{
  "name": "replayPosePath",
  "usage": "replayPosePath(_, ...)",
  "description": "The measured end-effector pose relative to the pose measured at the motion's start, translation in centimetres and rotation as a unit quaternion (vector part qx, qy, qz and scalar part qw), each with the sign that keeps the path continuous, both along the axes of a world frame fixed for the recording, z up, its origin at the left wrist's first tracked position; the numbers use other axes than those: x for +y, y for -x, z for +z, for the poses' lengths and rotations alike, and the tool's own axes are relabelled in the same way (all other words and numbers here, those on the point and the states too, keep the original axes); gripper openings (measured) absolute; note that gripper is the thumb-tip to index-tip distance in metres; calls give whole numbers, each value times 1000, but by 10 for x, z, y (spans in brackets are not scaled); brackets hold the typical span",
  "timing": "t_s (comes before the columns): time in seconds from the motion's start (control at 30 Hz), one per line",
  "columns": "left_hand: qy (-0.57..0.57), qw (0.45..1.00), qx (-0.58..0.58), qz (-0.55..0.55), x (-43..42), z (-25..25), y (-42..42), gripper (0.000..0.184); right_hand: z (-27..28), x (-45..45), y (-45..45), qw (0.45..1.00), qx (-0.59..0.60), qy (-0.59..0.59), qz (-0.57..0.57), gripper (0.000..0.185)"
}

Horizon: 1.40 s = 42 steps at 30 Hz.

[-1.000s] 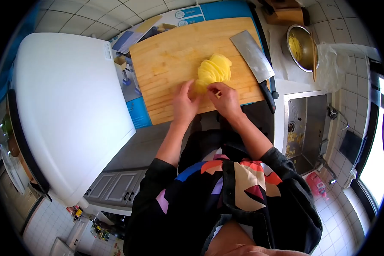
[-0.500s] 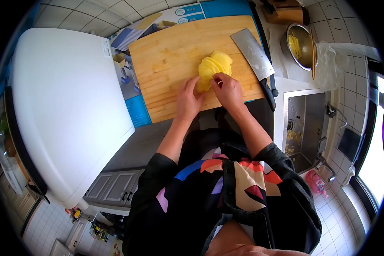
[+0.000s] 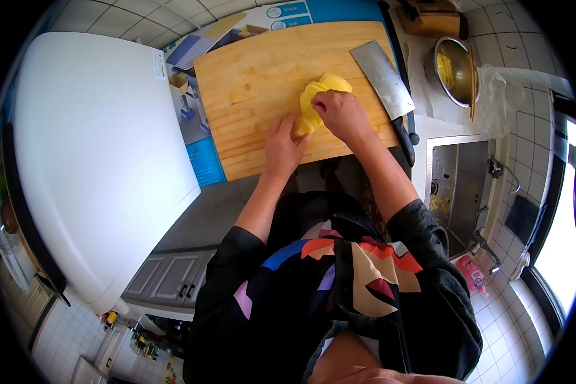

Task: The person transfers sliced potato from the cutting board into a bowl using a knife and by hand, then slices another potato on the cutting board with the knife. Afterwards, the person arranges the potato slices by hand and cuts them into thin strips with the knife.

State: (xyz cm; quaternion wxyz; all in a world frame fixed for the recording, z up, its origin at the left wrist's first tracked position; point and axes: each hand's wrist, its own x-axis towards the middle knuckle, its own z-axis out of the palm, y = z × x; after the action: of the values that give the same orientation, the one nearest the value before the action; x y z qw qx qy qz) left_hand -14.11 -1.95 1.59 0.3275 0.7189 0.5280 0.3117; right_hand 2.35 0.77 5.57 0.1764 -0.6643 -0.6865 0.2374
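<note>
Thin yellow slices (image 3: 311, 101) lie overlapped in a pile on the wooden cutting board (image 3: 249, 83). My left hand (image 3: 283, 144) rests at the near left end of the pile, its fingers touching the lowest slices. Over the right side of the pile is my right hand (image 3: 342, 114), with its fingers curled together; whatever they pinch, if anything, is hidden. A cleaver (image 3: 384, 77) with a black handle lies on the right side of the board, blade toward the back, touched by neither hand.
A metal bowl (image 3: 439, 64) with yellow shreds stands at the back right, chopsticks (image 3: 473, 83) across its rim. Beside it are a clear plastic bag (image 3: 496, 96) and a knife block (image 3: 429, 19). A sink (image 3: 461, 185) is at the right, a white appliance (image 3: 102, 160) at the left.
My right hand has moved up along the pile, away from my body. My left hand has stayed near the pile's lower end. The slices' visible outline has become narrower.
</note>
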Motion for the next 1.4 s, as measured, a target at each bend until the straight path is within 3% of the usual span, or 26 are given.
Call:
replayPosePath(0.17, 58, 998, -33, 4, -3, -2, 1, 46, 8, 6, -5, 994, -94, 7, 61, 15)
replayPosePath(0.3, 65, 997, -39, 5, -3, -3, 1, 45, 2, 1, 2, 992, -82, 24, 94, 13)
replayPosePath(0.5, 72, 996, -58, 2, -2, -3, 3, 46, -5, 0, 9, 997, -42, 30, 61, 14)
replayPosePath(0.57, 55, 997, -51, 11, -2, -1, 4, 50, -3, -1, -1, 995, 70, -63, -10, 17)
replayPosePath(0.67, 94, 990, -96, 38, -5, 5, 5, 53, 1, -10, -16, 993, 106, -21, -35, 21)
replayPosePath(0.9, 109, 990, -71, 48, -11, 2, 10, 45, -8, -43, -1, 993, 54, 91, -59, 16)
replayPosePath(1.3, 104, 981, -137, 92, -9, -2, 7, 35, -10, -37, 22, 992, 59, 43, -99, 18)
replayPosePath(1.4, 63, 993, -65, 69, -8, 1, 7, 35, -5, -29, 22, 994, 1, 80, -71, 19)
